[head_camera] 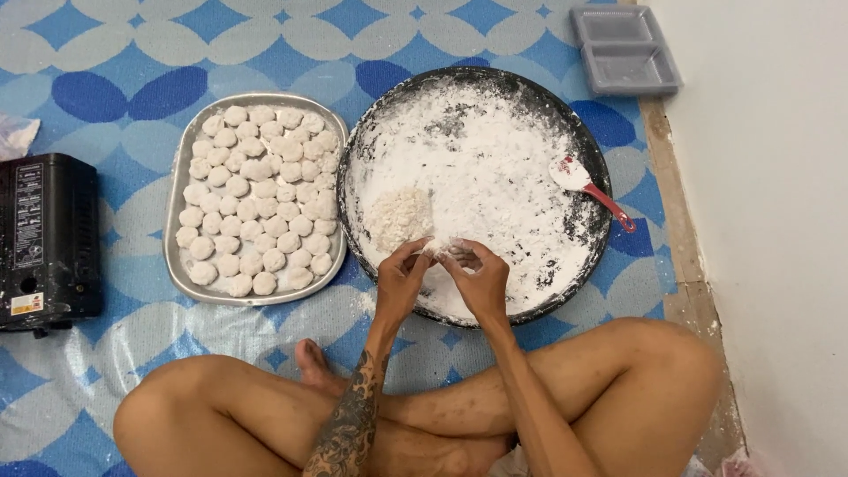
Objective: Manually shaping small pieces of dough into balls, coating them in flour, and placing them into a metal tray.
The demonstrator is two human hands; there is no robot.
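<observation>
My left hand (402, 281) and my right hand (480, 281) meet over the near rim of a big round black pan (594, 148), pinching a small white piece of dough (436, 248) between their fingertips. White flour (481, 168) covers the inside of the pan. A coarser, crumbly white heap (402, 215) lies in it just beyond my left hand. A spatula with a white blade and red handle (590, 188) rests in the flour at the right. Left of the pan, a rectangular metal tray (177, 172) holds several rows of floured dough balls (256, 194).
I sit cross-legged on a blue and white patterned mat (115, 88). A black portable stove (46, 238) stands at the left edge. Grey plastic trays (623, 49) are stacked at the far right by a white wall (768, 221). A crumpled bag (13, 132) lies at the far left.
</observation>
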